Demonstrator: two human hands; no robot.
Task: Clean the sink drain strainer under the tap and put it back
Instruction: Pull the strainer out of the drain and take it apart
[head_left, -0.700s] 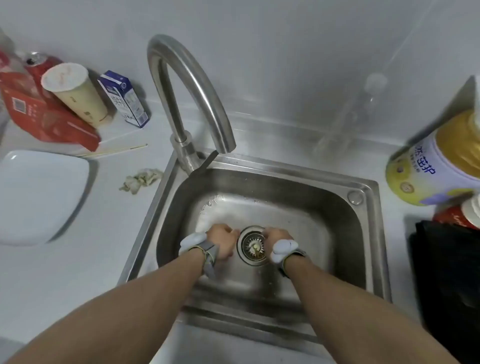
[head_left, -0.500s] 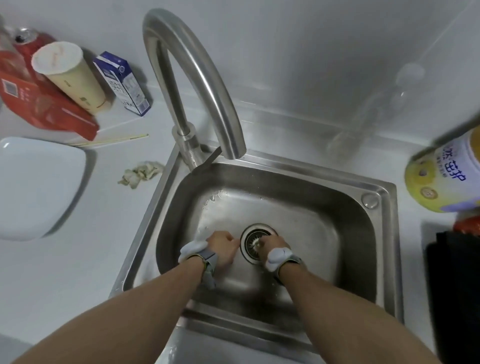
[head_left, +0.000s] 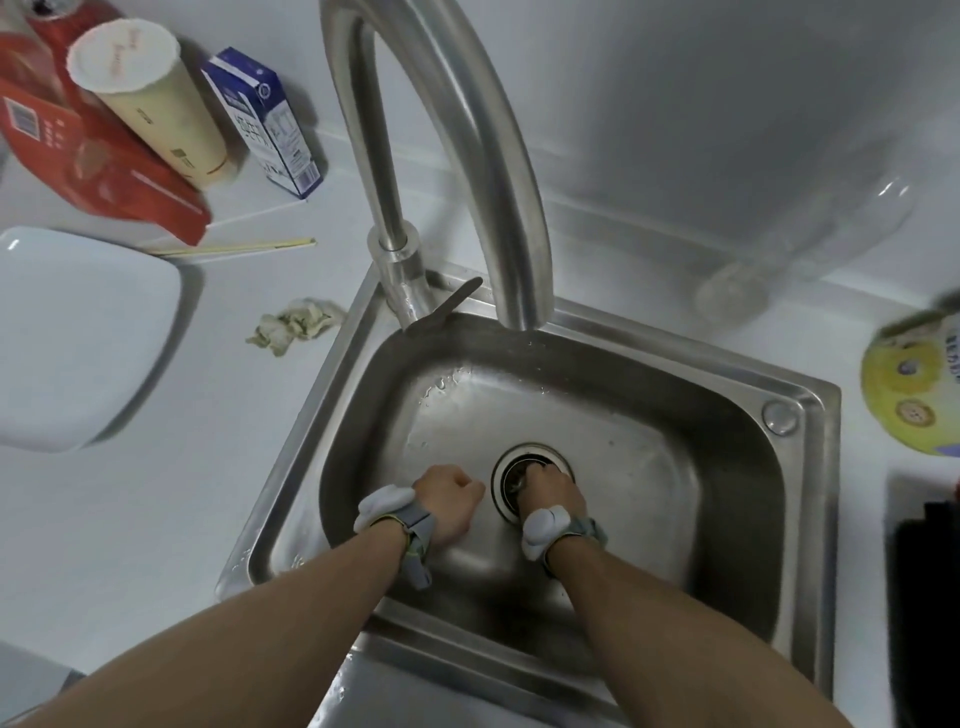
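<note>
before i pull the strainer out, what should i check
1. Right hand at strainer: ok, it reaches into it.
2. Grip secure: cannot tell, the hand hides its own fingertips.
3. Left hand clear of strainer: ok, fisted beside it in the sink.
4. Tap running for the rinse: not ok, no water shows.
5. Space under tap free: ok.

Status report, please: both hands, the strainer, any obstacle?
Left hand fisted on sink floor. Right hand reaching into drain strainer, grip hidden. Strainer seated in drain. Nothing blocking.
</note>
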